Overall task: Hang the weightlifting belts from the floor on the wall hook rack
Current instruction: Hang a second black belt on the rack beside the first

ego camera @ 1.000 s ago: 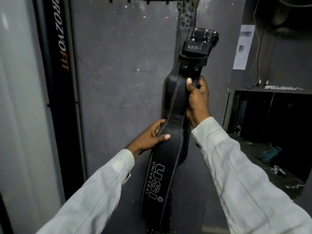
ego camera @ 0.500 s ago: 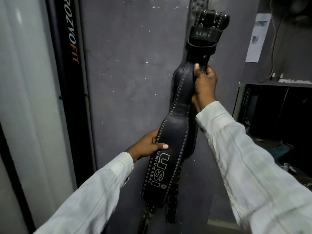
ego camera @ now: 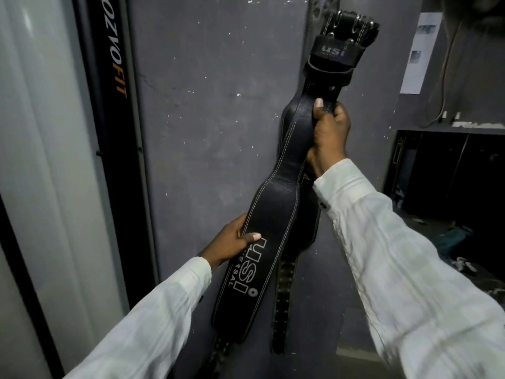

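A black leather weightlifting belt (ego camera: pixel 276 214) with white "USI UNIVERSAL" lettering stands nearly upright against the grey wall, its buckle end (ego camera: pixel 347 26) at the top. My right hand (ego camera: pixel 328 138) grips the narrow part just below the buckle. My left hand (ego camera: pixel 235 242) holds the belt's wide part at its left edge, thumb on the front. Behind it another dark belt with a studded strap (ego camera: pixel 282 305) hangs down the wall. The hook rack is out of view above the frame.
A black upright post (ego camera: pixel 114 105) lettered "FIT" stands left of the grey wall (ego camera: pixel 213 105). A white panel (ego camera: pixel 41 160) is further left. At the right are a dark recess (ego camera: pixel 451 187), a paper notice (ego camera: pixel 420 50) and loose cables.
The view has dropped, so the hook rack has left the top of the frame. Both hands keep their hold; the left hand sits slightly lower on the belt.
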A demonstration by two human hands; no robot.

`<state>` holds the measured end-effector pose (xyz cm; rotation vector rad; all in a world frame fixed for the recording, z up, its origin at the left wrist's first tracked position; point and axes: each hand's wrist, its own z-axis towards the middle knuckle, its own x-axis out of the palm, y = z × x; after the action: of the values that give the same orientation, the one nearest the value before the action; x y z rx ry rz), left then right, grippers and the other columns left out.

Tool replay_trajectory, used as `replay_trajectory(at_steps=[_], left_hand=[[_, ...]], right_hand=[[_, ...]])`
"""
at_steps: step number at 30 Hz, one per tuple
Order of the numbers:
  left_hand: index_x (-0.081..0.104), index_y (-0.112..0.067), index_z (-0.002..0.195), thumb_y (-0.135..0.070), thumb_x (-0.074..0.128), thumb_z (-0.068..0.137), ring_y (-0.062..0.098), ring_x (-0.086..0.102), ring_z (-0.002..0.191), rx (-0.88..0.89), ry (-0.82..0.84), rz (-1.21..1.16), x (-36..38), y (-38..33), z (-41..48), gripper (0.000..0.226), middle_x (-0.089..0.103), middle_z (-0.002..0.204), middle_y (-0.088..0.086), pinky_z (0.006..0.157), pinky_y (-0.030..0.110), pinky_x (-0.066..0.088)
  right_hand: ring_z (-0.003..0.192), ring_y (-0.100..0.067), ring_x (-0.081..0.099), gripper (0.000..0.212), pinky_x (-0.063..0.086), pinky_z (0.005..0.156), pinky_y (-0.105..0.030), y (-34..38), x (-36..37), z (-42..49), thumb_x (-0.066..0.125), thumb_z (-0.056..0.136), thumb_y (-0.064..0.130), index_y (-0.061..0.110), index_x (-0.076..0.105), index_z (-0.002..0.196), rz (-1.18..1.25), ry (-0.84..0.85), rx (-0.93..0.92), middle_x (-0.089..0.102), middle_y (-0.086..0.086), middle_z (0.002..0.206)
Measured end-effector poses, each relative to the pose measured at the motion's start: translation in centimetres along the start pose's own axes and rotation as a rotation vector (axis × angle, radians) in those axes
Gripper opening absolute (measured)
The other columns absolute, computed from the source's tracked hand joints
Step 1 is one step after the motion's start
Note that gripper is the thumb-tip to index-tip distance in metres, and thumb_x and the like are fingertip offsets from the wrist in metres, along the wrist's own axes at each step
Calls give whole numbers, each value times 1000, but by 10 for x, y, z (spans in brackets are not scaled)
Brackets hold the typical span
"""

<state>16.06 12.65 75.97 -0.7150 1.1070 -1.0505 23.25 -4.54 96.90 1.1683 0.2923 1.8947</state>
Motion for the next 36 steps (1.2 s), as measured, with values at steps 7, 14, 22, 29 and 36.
replay_trajectory(at_steps=[7,14,22,29,36], left_hand=[[65,-15,121,-8,66,91,17,69,108,-94,127,37,-4,29,-1,31,73,116,5,97,32,54],[65,-22,111,-7,67,91,11,72,94,-137,116,-31,0,35,-6,25,75,103,-5,82,25,58],[64,-19,78,6,69,85,-2,62,60,-232,249,156,8,45,-17,27,67,66,-13,58,15,48],[67,-15,99,-9,57,98,3,64,72,131,-51,-172,3,-70,19,12,71,81,-7,67,21,52],[71,-13,109,-51,49,98,9,73,79,273,-266,-390,-26,-229,59,45,76,92,-3,68,26,58]], right_hand=[[88,-26,63,14,53,94,-53,-4,-6,1,65,82,12,12,67,96,-31,-11,-5,69,-15,96],[88,-24,61,14,53,91,-47,-9,-14,-3,62,90,4,7,63,103,0,8,-12,66,-14,97],[89,-26,61,17,53,90,-45,-10,-20,-5,60,92,2,2,62,109,17,53,0,66,-16,98],[84,-23,64,11,53,87,-41,-8,-19,-11,63,93,6,6,64,104,17,159,46,69,-13,94],[97,-28,66,23,53,93,-42,-24,-30,-45,62,95,10,2,64,116,-98,277,110,70,-20,109]])
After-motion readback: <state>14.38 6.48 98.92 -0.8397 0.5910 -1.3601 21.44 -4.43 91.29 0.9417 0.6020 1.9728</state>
